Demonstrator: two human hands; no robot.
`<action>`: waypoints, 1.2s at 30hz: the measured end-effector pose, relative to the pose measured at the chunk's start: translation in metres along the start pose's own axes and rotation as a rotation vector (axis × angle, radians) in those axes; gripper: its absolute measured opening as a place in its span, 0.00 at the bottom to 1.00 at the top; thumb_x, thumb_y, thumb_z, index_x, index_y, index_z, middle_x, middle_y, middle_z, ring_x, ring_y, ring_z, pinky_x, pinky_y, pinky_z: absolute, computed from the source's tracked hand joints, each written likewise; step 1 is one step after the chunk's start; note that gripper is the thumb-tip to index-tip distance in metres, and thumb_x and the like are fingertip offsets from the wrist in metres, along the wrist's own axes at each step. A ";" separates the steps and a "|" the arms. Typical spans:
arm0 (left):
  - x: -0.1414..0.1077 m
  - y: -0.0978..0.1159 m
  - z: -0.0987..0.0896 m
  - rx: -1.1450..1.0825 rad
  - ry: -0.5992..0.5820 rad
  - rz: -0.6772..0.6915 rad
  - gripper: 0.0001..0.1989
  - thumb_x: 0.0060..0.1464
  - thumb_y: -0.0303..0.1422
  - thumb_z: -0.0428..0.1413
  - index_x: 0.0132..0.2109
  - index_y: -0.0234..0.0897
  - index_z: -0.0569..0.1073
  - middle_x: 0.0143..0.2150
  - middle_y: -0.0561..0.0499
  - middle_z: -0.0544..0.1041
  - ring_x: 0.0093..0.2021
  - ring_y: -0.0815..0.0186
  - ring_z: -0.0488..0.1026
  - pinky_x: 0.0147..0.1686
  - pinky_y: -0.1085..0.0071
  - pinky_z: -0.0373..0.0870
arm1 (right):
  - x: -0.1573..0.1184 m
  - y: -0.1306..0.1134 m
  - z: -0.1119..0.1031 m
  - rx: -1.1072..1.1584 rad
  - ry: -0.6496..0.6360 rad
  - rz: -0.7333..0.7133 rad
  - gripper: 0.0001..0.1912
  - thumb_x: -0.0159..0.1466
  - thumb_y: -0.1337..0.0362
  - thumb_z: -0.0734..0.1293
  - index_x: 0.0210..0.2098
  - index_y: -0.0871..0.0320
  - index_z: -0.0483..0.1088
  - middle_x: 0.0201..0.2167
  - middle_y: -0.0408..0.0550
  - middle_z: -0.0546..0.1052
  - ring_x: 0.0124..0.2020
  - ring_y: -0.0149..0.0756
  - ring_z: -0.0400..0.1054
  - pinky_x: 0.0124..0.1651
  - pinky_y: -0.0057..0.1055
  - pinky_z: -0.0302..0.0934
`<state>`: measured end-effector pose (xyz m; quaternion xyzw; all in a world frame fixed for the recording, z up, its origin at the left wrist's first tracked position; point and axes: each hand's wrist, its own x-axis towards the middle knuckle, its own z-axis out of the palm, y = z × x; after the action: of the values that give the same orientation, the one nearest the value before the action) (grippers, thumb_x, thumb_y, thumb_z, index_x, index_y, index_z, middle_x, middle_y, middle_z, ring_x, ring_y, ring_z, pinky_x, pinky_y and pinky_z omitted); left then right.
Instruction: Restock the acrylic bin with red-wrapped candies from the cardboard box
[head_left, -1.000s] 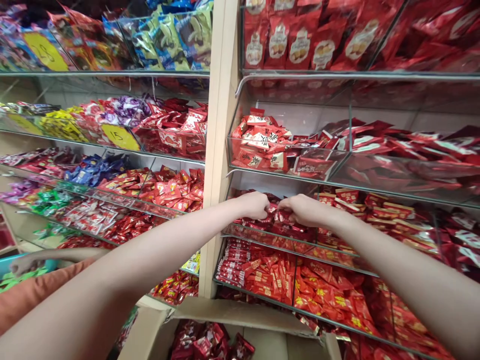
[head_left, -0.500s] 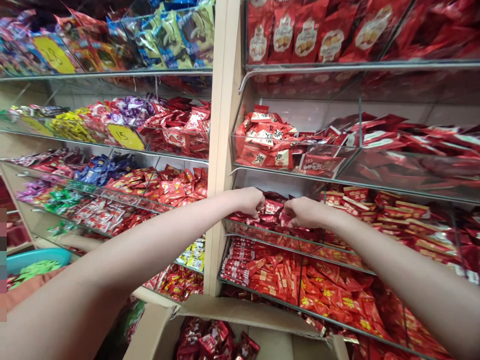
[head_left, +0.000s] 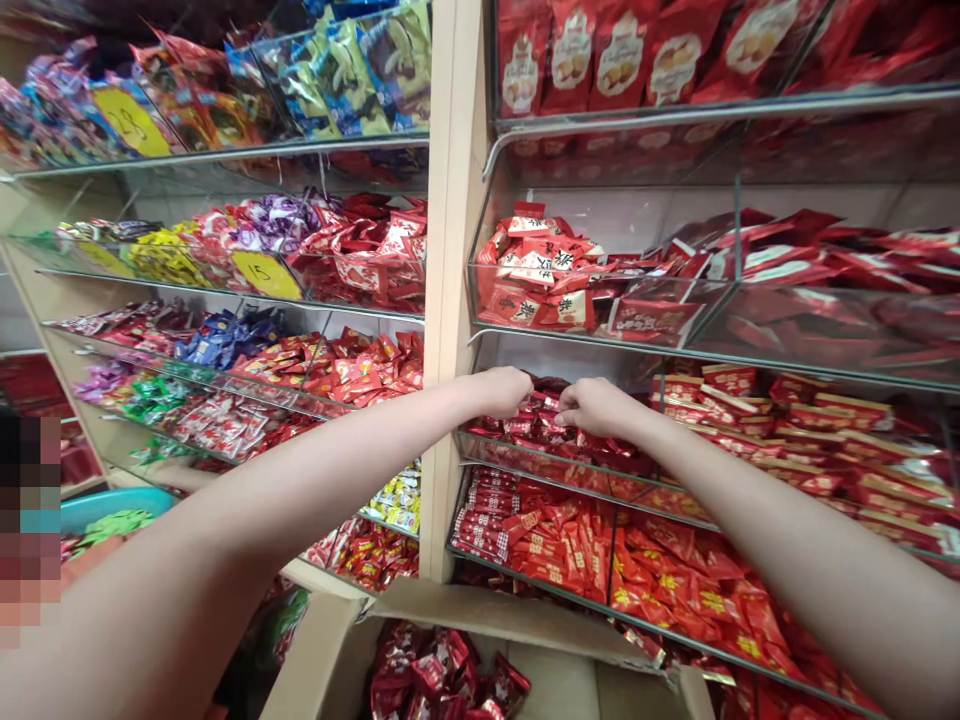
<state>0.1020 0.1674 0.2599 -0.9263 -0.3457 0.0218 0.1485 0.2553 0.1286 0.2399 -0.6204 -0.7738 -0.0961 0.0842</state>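
Observation:
Both my hands reach into a clear shelf bin on the right-hand rack, over a heap of dark red wrapped candies [head_left: 521,428]. My left hand [head_left: 507,392] is closed, its curled fingertips down at the left part of the heap. Across a small gap, my right hand [head_left: 596,408] has bent fingers and thumb drawn together against the candies; what either hand grips is hidden. Below my arms stands an open cardboard box [head_left: 480,615] with more dark red wrapped candies [head_left: 431,668] in its left part.
A wooden post [head_left: 444,300] divides the two racks. Clear bin fronts and shelf edges run above and below my hands. Red packets with pale labels [head_left: 551,262] fill the bin above. At left are a turquoise basin [head_left: 112,510] and another person's arm [head_left: 180,478].
The view has shifted slightly, with the left rack now further right. My right hand has lifted a little off the candies and its fingers have drawn in. My left hand stays at the heap.

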 end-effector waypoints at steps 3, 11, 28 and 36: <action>-0.001 -0.001 0.004 -0.003 -0.012 0.035 0.08 0.42 0.28 0.52 0.33 0.38 0.71 0.31 0.49 0.75 0.30 0.64 0.70 0.24 0.74 0.59 | -0.001 0.000 0.001 0.089 -0.050 0.007 0.09 0.50 0.58 0.64 0.23 0.57 0.72 0.20 0.44 0.73 0.25 0.31 0.65 0.27 0.25 0.53; -0.010 -0.005 0.002 -0.120 0.067 0.163 0.10 0.45 0.32 0.49 0.36 0.38 0.71 0.32 0.51 0.74 0.29 0.67 0.69 0.27 0.75 0.59 | -0.020 0.006 -0.018 0.188 -0.117 -0.050 0.19 0.48 0.48 0.62 0.31 0.55 0.72 0.28 0.43 0.75 0.29 0.33 0.67 0.29 0.25 0.56; 0.019 0.020 0.017 -0.236 0.235 0.277 0.08 0.40 0.28 0.52 0.32 0.37 0.72 0.26 0.54 0.75 0.25 0.69 0.68 0.24 0.76 0.58 | -0.026 0.009 -0.014 -0.099 -0.106 -0.053 0.08 0.51 0.59 0.63 0.29 0.55 0.70 0.24 0.43 0.74 0.26 0.32 0.65 0.26 0.25 0.52; 0.021 0.023 0.013 -0.316 0.174 0.236 0.11 0.38 0.34 0.55 0.34 0.36 0.71 0.27 0.54 0.74 0.26 0.69 0.68 0.23 0.75 0.59 | -0.017 0.014 -0.007 -0.077 -0.046 -0.011 0.08 0.48 0.61 0.66 0.28 0.56 0.67 0.26 0.43 0.74 0.28 0.31 0.66 0.26 0.23 0.53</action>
<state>0.1307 0.1679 0.2419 -0.9705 -0.2197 -0.0956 0.0274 0.2729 0.1141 0.2427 -0.6209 -0.7747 -0.1123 0.0419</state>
